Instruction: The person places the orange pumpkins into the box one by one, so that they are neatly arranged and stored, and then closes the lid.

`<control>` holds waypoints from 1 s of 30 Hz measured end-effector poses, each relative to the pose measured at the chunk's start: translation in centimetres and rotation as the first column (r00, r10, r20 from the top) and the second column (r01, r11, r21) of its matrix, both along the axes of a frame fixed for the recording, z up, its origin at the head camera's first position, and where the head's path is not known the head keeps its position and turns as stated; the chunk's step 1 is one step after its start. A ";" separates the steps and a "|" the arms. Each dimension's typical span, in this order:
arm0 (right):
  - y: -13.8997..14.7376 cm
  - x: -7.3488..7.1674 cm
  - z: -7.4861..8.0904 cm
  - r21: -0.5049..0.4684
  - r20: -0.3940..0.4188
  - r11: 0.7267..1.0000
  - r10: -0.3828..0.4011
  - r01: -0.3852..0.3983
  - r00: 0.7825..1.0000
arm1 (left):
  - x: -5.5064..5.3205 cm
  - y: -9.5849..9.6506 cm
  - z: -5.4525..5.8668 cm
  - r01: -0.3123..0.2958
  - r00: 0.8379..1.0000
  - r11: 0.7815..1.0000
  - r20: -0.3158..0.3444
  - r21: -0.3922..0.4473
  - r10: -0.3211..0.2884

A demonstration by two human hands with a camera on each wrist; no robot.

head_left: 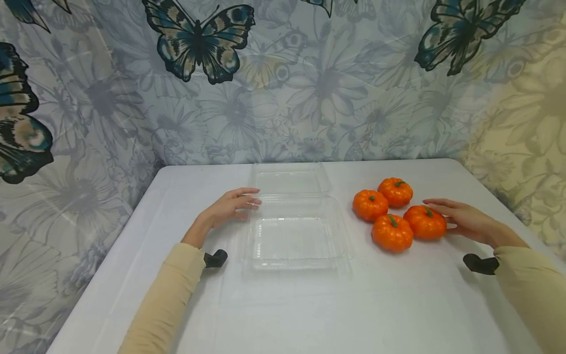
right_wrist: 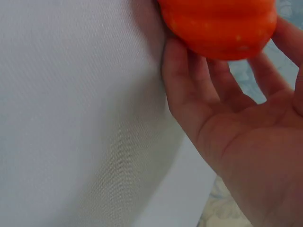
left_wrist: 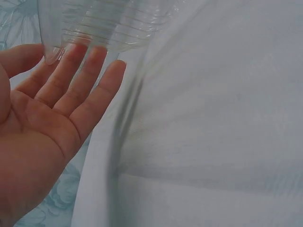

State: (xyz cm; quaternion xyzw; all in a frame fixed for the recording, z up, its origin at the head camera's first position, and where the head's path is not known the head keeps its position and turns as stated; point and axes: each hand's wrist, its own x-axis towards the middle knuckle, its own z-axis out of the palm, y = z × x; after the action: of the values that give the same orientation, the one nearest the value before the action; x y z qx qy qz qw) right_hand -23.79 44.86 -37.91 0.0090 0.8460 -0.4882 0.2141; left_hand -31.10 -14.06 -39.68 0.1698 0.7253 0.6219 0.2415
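Observation:
A clear plastic clamshell container [head_left: 294,236] lies unfolded on the white table, its lid [head_left: 289,181] laid back toward the wall. At its left edge is my left hand [head_left: 232,205], fingers extended; in the left wrist view the fingertips [left_wrist: 97,52] and thumb are right at the ribbed plastic wall [left_wrist: 113,23]. Several small orange pumpkins with green stems sit grouped to the right. My right hand [head_left: 464,221] is at the right side of the nearest one, a pumpkin [head_left: 425,223], with loosely spread fingers. In the right wrist view its fingers [right_wrist: 177,66] reach along that pumpkin's [right_wrist: 220,28] underside.
Beside that pumpkin sit a front pumpkin [head_left: 392,233], a left pumpkin [head_left: 369,205] and a rear pumpkin [head_left: 400,194]. The white table [head_left: 309,309] meets a fabric backdrop [head_left: 327,113] with butterflies and flowers. Black wrist mounts [head_left: 215,258] stick out from both tan sleeves.

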 end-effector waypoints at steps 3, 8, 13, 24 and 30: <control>0.3 0.2 0.2 0.002 0.009 0.999 0.036 -0.036 0.999 | 0.2 0.2 -0.2 0.002 1.000 1.000 0.010 0.027 -0.003; 1.1 0.7 0.4 -0.076 0.049 0.995 0.062 -0.059 0.997 | 0.2 0.4 -0.8 -0.007 0.999 0.995 0.038 0.097 0.003; 2.0 1.0 0.3 -0.246 0.084 0.962 0.140 -0.116 0.987 | 0.1 0.6 -1.4 0.020 0.999 0.979 0.035 0.205 -0.028; 3.5 1.3 -0.1 -0.516 0.154 0.845 0.251 -0.139 0.956 | -0.1 0.9 -1.6 0.013 0.999 0.972 0.046 0.233 -0.024; 3.9 1.4 -0.3 -0.508 0.139 0.844 0.278 -0.173 0.950 | -0.1 0.9 -1.8 0.002 0.999 0.971 0.046 0.238 -0.014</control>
State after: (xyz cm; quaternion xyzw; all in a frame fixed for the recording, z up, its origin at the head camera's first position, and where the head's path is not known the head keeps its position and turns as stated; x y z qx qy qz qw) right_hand -22.35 48.75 -38.24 -0.0949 0.6628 -0.6538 0.3524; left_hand -31.22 -13.14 -41.49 0.1857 0.6387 0.7074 0.2391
